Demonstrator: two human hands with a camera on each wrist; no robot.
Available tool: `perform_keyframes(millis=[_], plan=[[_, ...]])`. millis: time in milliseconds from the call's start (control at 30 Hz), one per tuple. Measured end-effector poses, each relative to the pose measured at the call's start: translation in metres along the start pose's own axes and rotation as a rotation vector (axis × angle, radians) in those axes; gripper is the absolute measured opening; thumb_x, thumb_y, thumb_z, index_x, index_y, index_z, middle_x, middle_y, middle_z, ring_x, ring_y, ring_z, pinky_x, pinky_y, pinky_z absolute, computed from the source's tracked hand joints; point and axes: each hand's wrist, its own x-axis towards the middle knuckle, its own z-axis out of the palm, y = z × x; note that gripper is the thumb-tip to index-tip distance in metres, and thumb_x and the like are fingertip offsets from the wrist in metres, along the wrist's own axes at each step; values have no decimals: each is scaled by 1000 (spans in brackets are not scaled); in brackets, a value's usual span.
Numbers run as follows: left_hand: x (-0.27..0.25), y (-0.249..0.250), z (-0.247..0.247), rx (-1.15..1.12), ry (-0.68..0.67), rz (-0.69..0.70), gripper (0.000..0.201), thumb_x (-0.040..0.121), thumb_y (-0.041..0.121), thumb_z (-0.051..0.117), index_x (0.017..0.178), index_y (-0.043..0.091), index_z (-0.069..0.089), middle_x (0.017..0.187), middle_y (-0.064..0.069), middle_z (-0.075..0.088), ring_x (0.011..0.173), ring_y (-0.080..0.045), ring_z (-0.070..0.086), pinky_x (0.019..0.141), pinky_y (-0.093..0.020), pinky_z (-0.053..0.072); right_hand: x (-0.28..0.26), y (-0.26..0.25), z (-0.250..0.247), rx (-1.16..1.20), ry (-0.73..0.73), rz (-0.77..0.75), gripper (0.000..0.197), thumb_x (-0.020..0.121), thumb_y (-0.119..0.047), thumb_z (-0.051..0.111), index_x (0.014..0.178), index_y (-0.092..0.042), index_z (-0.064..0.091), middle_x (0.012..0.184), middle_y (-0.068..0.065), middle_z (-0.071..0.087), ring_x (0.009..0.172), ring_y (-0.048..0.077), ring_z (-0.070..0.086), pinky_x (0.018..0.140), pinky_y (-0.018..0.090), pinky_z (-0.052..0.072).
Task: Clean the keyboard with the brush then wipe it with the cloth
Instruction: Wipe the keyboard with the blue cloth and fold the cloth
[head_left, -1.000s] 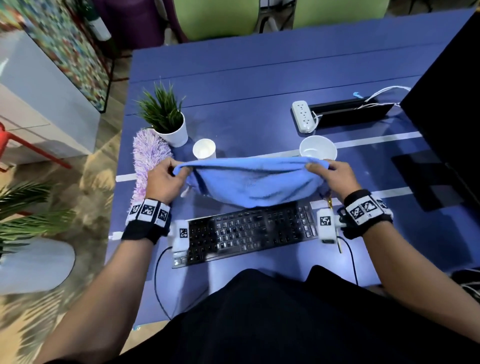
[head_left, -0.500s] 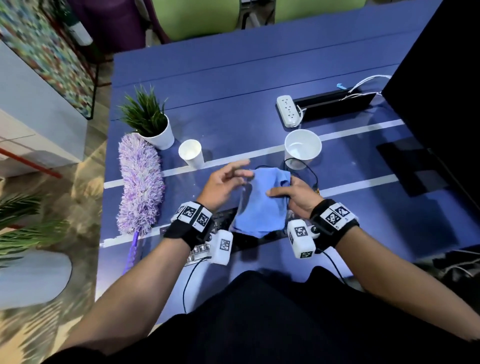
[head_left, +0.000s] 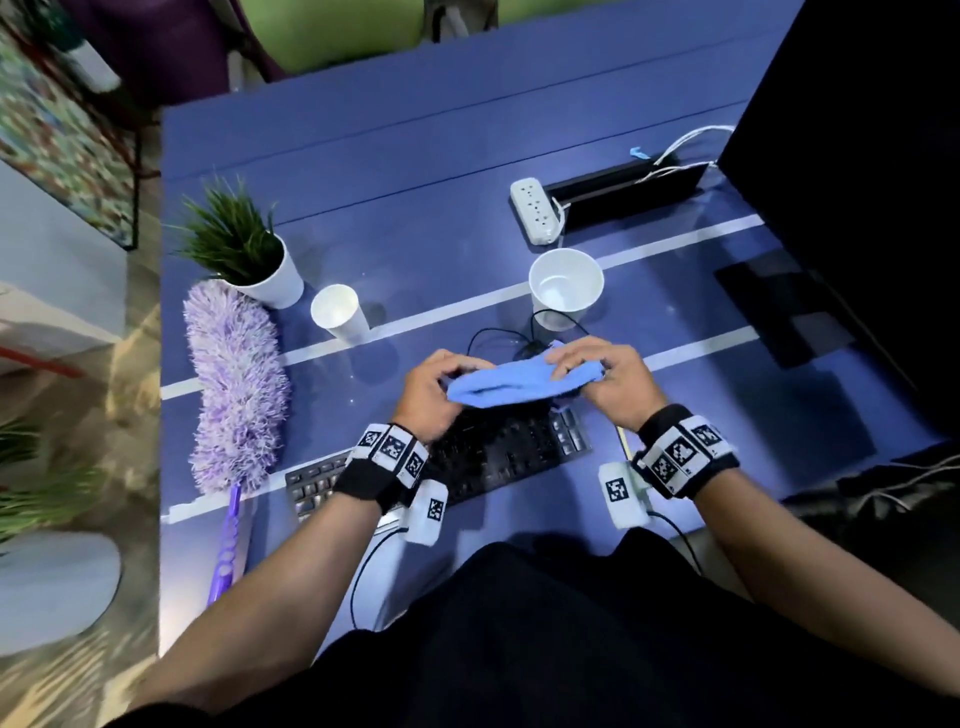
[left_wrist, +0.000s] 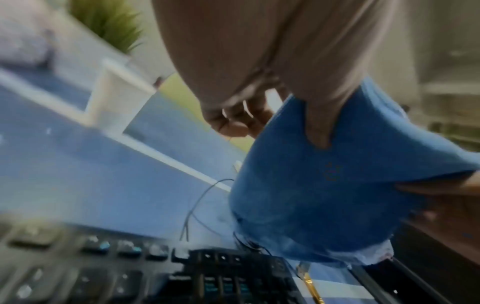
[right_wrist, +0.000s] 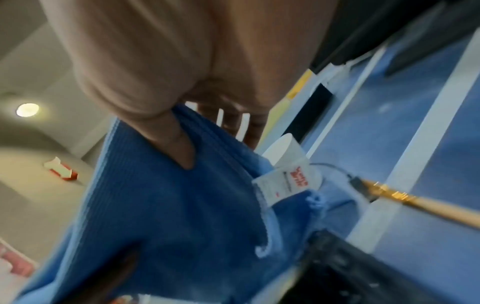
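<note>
Nearest to the person, the black keyboard (head_left: 488, 457) lies on the blue table (head_left: 415, 171), a little slanted, and its thin black cable (head_left: 498, 335) makes a loop on the table behind it. The left wrist covers part of the keys.

Just above the far edge of the keyboard, both hands hold the blue cloth (head_left: 519, 382), which is gathered into a short roll between them. The left hand (head_left: 431, 392) has its grip closed on the left end: the wrist view shows the thumb pressed into the cloth while the fingers curl behind it. The right hand (head_left: 608, 376) holds the right end in the same way, the thumb (right_wrist: 171, 142) under the fabric and the fingers over the top. A small white label (right_wrist: 283, 183) hangs from the cloth edge near this hand (the red print on it is too blurred to read).

On the table beside the right end of the keyboard lies a thin brush with a wooden handle (right_wrist: 441, 207) and a golden ferrule; the bristles are not clear in any view.

At the left side of the table lies a purple fluffy duster (head_left: 236, 384), well apart from the keyboard. Behind it stands a small green plant in a white pot (head_left: 244, 254), and next to that a small white paper cup (head_left: 340, 314). A bigger white cup (head_left: 565, 288) stands behind the hands. Further back are a white power strip (head_left: 535, 210) and a black monitor (head_left: 872, 182) at the right.
</note>
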Motion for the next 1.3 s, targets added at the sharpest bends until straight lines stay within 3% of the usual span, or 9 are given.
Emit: perform_keyframes(millis=[100, 200, 333, 467, 633, 833, 1000, 1133, 1300], plan=[[-16, -16, -2, 158, 7, 68, 32, 76, 18, 67, 104, 33, 74, 97, 21, 67, 92, -14, 59, 89, -26, 42, -23, 30, -1, -132, -2, -20, 52, 55, 10, 41, 75, -25, 73, 96, 2, 72, 100, 18, 62, 98, 22, 42], [-42, -48, 5, 204, -234, -148, 27, 75, 52, 66, 97, 41, 76, 100, 17, 73, 94, -1, 65, 94, -30, 49, -44, 66, 9, -112, -235, 231, 57, 72, 15, 55, 95, -35, 67, 91, -4, 70, 86, -1, 64, 86, 16, 46], [-47, -64, 24, 246, -139, -420, 15, 83, 42, 73, 81, 28, 77, 80, 3, 76, 71, 1, 63, 79, -31, 56, -30, 93, 12, -166, -27, 458, 26, 86, -14, 67, 108, -25, 59, 56, -3, 60, 50, 1, 46, 62, 23, 40], [-27, -53, 35, 333, 89, -450, 34, 82, 57, 58, 95, 32, 76, 93, 0, 76, 95, -16, 69, 94, -35, 52, -7, 98, 11, -346, 155, 642, 57, 77, -35, 74, 126, -21, 49, 92, 6, 63, 91, 24, 60, 83, 28, 44], [-6, -36, 52, 695, -204, -429, 88, 67, 84, 41, 136, 31, 55, 139, 2, 51, 131, -25, 38, 107, -39, 29, 3, 95, 5, -599, -154, 713, 88, 56, -66, 77, 128, -21, 53, 129, 7, 55, 116, 27, 54, 92, 33, 46], [11, -38, 58, 732, -143, -193, 34, 84, 52, 67, 108, 29, 70, 134, 8, 54, 123, -22, 42, 94, -34, 27, 11, 78, 5, -687, -110, 446, 23, 73, -27, 71, 84, -17, 54, 95, 11, 56, 97, 31, 55, 75, 33, 43], [11, -33, 49, 537, 77, -338, 51, 80, 66, 63, 117, 31, 63, 119, 4, 62, 116, -23, 47, 94, -34, 33, 46, 33, -24, -240, -47, 341, 19, 82, -8, 67, 92, -14, 52, 80, 3, 59, 68, 13, 53, 60, 18, 42], [-6, -43, 32, 575, -15, -350, 52, 81, 69, 58, 112, 28, 67, 118, 0, 64, 114, -25, 48, 95, -34, 36, 103, 13, -67, -124, 164, 326, 24, 76, -6, 72, 86, -17, 53, 78, 0, 58, 65, 10, 52, 61, 20, 45], [-29, -53, 28, 592, -91, -388, 51, 83, 64, 59, 118, 26, 64, 125, -3, 62, 120, -25, 45, 100, -32, 35, 147, 25, -85, -463, 290, 487, 41, 68, -23, 73, 101, -5, 57, 97, 14, 60, 92, 26, 58, 73, 28, 41]])
